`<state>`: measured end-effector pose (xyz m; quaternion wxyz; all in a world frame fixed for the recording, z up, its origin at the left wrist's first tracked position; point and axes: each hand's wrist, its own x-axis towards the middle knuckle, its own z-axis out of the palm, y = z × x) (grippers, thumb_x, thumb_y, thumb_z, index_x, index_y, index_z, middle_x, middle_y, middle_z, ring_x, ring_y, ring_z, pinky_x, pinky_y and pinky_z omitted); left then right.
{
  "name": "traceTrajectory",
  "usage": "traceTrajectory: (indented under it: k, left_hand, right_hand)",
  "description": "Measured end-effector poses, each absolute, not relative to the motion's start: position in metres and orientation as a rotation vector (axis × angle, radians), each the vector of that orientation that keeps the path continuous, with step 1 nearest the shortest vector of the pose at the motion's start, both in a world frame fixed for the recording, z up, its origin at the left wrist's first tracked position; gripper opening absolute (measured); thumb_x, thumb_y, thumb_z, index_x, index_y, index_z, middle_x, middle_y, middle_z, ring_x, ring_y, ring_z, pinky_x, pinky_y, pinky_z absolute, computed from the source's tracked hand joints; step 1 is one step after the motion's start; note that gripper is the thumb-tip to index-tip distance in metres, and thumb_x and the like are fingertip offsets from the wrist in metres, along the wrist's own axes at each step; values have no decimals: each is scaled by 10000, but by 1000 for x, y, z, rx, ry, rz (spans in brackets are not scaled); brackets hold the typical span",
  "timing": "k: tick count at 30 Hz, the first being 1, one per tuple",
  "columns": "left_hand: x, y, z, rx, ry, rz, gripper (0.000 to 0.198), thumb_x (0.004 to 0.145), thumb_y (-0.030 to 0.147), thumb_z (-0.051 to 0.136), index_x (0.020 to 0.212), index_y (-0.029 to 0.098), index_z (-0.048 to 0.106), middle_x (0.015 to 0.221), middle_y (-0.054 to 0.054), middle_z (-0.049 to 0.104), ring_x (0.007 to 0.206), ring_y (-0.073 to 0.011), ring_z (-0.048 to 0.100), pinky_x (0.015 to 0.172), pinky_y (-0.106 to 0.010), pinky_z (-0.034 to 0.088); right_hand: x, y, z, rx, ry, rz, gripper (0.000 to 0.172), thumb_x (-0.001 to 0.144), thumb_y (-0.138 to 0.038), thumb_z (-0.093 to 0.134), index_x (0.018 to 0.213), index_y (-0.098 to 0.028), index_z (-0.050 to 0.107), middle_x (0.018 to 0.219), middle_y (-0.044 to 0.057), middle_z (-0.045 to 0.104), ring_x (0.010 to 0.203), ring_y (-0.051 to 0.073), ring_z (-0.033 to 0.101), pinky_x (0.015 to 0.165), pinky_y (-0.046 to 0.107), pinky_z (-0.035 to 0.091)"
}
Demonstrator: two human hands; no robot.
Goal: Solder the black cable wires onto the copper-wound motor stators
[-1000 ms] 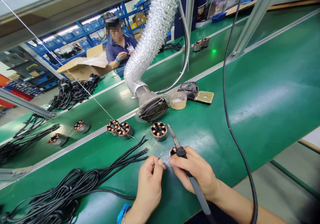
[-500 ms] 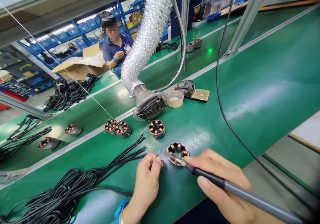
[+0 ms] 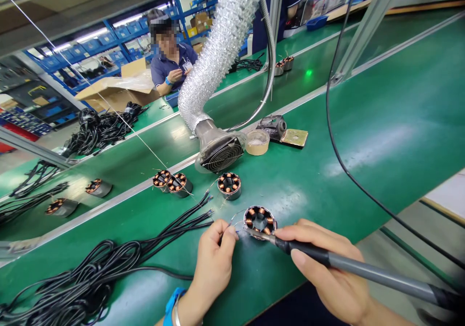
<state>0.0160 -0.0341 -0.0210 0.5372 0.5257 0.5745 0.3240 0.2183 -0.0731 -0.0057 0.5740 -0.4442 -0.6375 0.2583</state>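
Note:
My right hand (image 3: 327,268) grips a grey soldering iron (image 3: 348,267), its tip lying low and pointing left at the near side of a round motor stator (image 3: 260,218) with copper coils. My left hand (image 3: 213,263) is closed in a pinch on a thin wire end (image 3: 229,225) just left of that stator, close to the iron's tip. A bundle of black cables (image 3: 109,268) runs from the lower left toward my left hand, their stripped ends near the pinch.
More stators (image 3: 229,185) (image 3: 178,182) stand behind on the green belt (image 3: 363,137). A silver fume duct with a fan (image 3: 220,151), a tape roll (image 3: 257,142) and an iron stand (image 3: 281,130) sit beyond. A black cord (image 3: 345,171) hangs at right. A seated person (image 3: 170,64) works across the line.
My right hand swung the soldering iron from upright to nearly flat, uncovering the stator and bringing the tip to its near side. My left hand kept its pinch in place.

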Motion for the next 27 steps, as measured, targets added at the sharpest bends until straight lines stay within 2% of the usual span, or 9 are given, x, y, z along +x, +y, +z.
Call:
traceTrajectory:
  k: [17,27]
  left_hand:
    - [19,-34,-14,1370,1386,834,359,893,440,538,646,187,470,577,55,365,554,-107,301,526,-230,257]
    - [17,-35,-13,1483,1415,766,331,917,412,458,665,198,442,605,53,350,584,-120,301,556,-243,259]
  right_hand:
    - [215,-74,-7,-1002,-1473,667,199,869,-188,534,990,-222,688,655,-14,575,519,117,518,478,238,401]
    - [203,-77,-6,-876,-1581,461,266,804,-82,505,1016,-153,649,653,10,571,526,129,515,490,267,405]
